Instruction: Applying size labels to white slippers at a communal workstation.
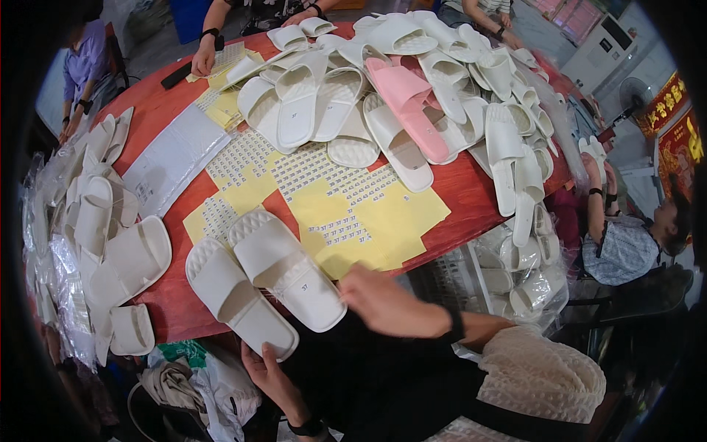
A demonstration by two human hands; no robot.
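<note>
Two white slide slippers lie side by side at the table's near edge. My left hand (271, 377) grips the heel of the left slipper (236, 298), thumb on top and fingers at its side. The right slipper (291, 272) has a small dark number label on its insole. Beside its heel is my right hand (387, 300), fingers closed together and slightly blurred; whether they hold anything is hidden. Yellow sticker sheets (398, 236) printed with small number labels lie just beyond, partly under the slippers.
White slippers (398, 37) are heaped across the far side, with a pink slipper (405, 96) among them. More slippers (132, 258) pile at the left. A clear plastic bag (173, 155) lies on the red table (177, 309). Several other people work around it.
</note>
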